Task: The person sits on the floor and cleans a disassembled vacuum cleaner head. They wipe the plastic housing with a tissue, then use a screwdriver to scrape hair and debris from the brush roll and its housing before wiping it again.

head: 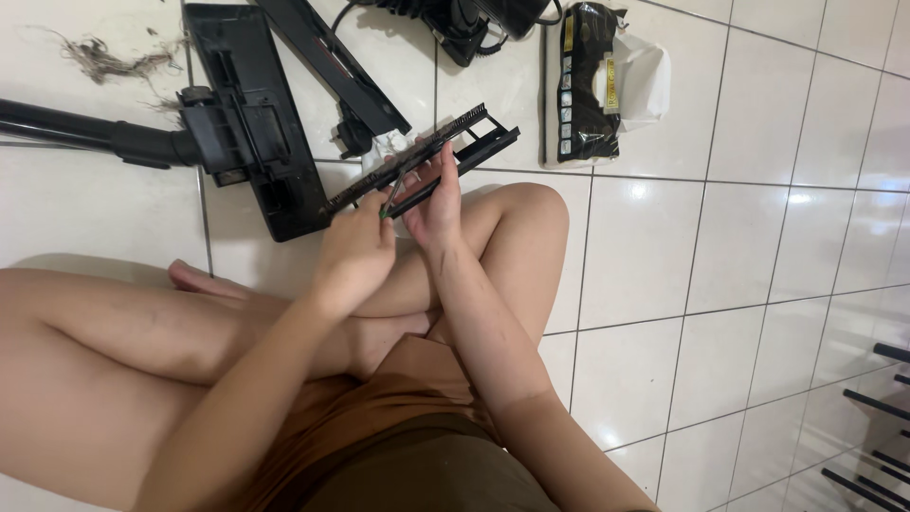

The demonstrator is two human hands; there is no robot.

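Hands are working over the knees: right hand point(438, 204) is gripping the black brush strip point(417, 163), left hand point(355, 248) is pinching a thin tool point(390, 197) that could slip into fingers.

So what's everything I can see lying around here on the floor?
brush strip: one, black with bristles, held in both hands above the knees
small tool: one, thin and greenish, in the left hand, at the strip
vacuum floor head: one, black, upside down on the tiles, upper left
vacuum tube: one, black, joined to the head at far left
hair clump: one, brownish, top left corner
tissue pack: one, black and white, top centre
floor tiles: many, white, glossy
rack bars: several, black, bottom right
left hand: one, holds the tool
right hand: one, grips the strip
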